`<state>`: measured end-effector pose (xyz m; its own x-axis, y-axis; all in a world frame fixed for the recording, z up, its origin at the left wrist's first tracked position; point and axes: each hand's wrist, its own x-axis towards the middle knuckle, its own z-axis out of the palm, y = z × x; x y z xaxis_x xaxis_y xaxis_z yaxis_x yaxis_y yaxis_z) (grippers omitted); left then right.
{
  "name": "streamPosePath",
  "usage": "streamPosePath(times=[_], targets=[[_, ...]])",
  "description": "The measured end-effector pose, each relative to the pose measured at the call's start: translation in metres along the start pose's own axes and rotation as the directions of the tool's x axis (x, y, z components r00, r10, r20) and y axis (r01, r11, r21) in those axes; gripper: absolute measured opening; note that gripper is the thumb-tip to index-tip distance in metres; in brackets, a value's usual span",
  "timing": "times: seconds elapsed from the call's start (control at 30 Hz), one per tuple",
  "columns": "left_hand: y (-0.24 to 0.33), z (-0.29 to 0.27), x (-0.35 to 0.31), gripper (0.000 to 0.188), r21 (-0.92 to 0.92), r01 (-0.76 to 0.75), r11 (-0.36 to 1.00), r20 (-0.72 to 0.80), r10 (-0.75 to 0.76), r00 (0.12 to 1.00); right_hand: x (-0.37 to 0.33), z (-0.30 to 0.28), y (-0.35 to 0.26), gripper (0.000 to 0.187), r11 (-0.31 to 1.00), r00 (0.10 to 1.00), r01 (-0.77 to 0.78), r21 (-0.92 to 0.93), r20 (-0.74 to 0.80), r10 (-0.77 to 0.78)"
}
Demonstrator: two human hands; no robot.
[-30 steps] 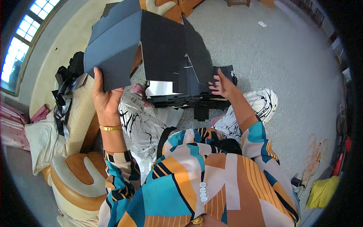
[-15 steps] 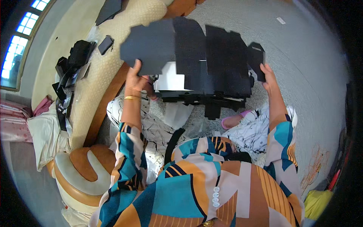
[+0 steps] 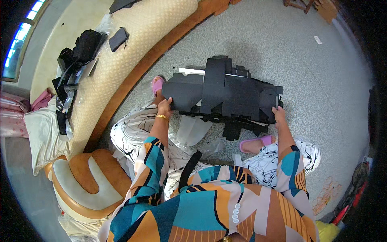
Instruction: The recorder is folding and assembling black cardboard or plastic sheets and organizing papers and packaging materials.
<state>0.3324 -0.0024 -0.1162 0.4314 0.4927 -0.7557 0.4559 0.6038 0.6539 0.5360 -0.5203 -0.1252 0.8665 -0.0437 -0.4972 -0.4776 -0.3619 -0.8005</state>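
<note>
A large flat black cardboard cut-out [image 3: 225,90], with several flaps, is spread low over a stack of similar black sheets [image 3: 238,123] on the speckled floor. My left hand [image 3: 164,107], with a gold bangle at the wrist, grips its left edge. My right hand [image 3: 278,113] grips its right edge. A white sheet edge [image 3: 191,71] peeks out behind the cut-out. My pink slippers [image 3: 256,142] show beside the stack, one near each hand.
A cream sofa with a wooden edge [image 3: 133,44] runs along the left, carrying black bags and black sheets [image 3: 82,48]. An orange-and-white cushioned seat [image 3: 86,183] stands at lower left. Clear plastic wrap [image 3: 193,129] lies under my knees. Wooden furniture legs [image 3: 310,6] are far off.
The black cut-out has come down from in front of me to just above the stack on the floor, and it now lies flatter. Both hands came down with it.
</note>
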Motion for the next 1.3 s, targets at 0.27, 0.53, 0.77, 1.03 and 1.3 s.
streamPosePath(times=[0.27,0.53,0.77,1.03,1.3], targets=[[-0.021,-0.013,0.027,0.035,-0.093,-0.176,0.980,-0.121,0.164,0.979,-0.012,0.007,-0.010,0.023,0.990,0.991,0.129,0.049,0.020,-0.130],[-0.023,-0.026,0.058,0.054,0.648,-0.247,0.721,-0.288,0.531,0.797,-0.007,0.003,0.002,0.025,0.980,0.991,0.114,-0.163,-0.047,-0.123],[0.035,0.094,-0.061,0.073,0.713,-0.638,-0.290,0.547,0.799,0.249,-0.012,0.009,-0.003,0.031,0.946,0.986,0.060,-0.317,-0.127,-0.105],[0.000,0.170,-0.074,0.087,0.753,-0.581,-0.307,0.657,0.312,0.686,-0.010,0.018,0.007,0.027,0.983,0.975,0.077,-0.166,-0.192,-0.109],[-0.014,0.166,-0.047,0.086,0.814,-0.469,-0.343,0.545,0.168,0.822,-0.009,0.014,0.001,0.025,0.933,0.986,0.100,-0.346,-0.089,-0.138]])
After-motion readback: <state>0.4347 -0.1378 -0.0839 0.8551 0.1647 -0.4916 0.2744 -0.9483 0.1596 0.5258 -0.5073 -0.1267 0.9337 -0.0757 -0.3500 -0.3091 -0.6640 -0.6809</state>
